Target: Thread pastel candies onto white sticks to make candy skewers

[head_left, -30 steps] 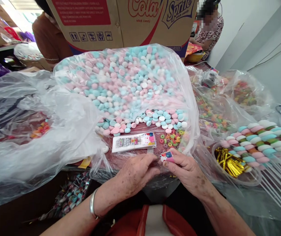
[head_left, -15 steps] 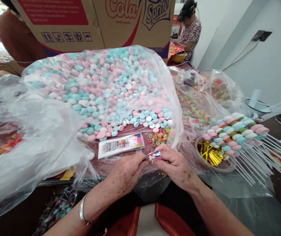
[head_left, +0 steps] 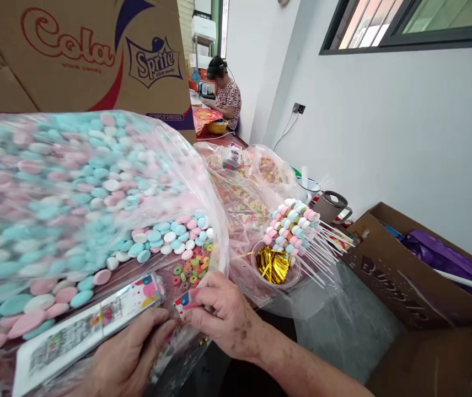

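Observation:
Between the finger and thumb of my right hand (head_left: 228,317) is the end of a small printed plastic wrapper (head_left: 181,303), coloured red, white and blue. My left hand (head_left: 130,353) is just left of it, fingers closed and pressed together; what they grip is hidden. Beside my left hand lies a banded stack of printed wrappers (head_left: 82,325). Ring-shaped gummy candies (head_left: 194,264) are in a small heap beyond my right hand. Past the stack, pink, blue and white candies (head_left: 170,237) spill from a big clear plastic bag (head_left: 215,215).
To the right, a round tub (head_left: 256,273) holds gold twist ties (head_left: 275,264). Behind it are candy skewers (head_left: 291,223) on white sticks. A mug (head_left: 333,207), an open carton (head_left: 393,275), a large printed box (head_left: 149,105) and a seated person (head_left: 228,99) are around.
The view has swung to the right and moved closer to the candies. Both hands stay close together, the right still on the wrapper. The carton at right has come into view.

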A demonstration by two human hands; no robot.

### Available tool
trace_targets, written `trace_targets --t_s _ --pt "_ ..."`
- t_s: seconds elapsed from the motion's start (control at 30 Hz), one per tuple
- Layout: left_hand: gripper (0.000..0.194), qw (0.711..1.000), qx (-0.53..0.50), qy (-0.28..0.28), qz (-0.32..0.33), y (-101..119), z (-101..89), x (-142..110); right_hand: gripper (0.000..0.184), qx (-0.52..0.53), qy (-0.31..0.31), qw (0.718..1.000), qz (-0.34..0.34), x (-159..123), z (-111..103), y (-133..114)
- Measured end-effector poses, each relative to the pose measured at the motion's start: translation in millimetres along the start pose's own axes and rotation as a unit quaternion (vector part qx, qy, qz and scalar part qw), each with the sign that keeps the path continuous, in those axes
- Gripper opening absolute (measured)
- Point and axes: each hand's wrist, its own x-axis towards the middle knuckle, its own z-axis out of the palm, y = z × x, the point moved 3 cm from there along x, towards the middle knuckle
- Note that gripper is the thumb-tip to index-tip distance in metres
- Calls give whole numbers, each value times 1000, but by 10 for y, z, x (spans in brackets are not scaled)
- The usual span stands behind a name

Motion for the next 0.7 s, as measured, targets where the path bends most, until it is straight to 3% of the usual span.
trace_targets --t_s 0.1,0.3,0.4,0.43,0.5,0.53,0.6,0.7 --pt "21 997 34 3 68 54 23 11 20 6 4 1000 2 -26 -36 -8" --pt "16 997 -8 -1 73 254 -45 75 22 -7 0 999 -46 -64 -157 -133" --pt "18 998 -46 -18 30 241 -43 63 15 -76 36 994 -64 -72 -524 -181" --pt "19 998 -59 -20 13 218 -37 52 14 -122 81 986 -76 -77 -732 -185" --pt "20 996 -84 -14 -5 169 -26 32 15 -291 181 937 -69 -106 -1215 -161" --pt "18 995 -96 -14 -5 151 -21 26 17 -392 214 893 -58 -130 -1456 -141" --pt "15 993 -114 -22 2 135 -16 25 25 -572 198 796 -3 -186 -1866 -66" --pt "14 992 -121 -31 15 163 -37 35 30 -719 111 682 72 -318 -2249 73"
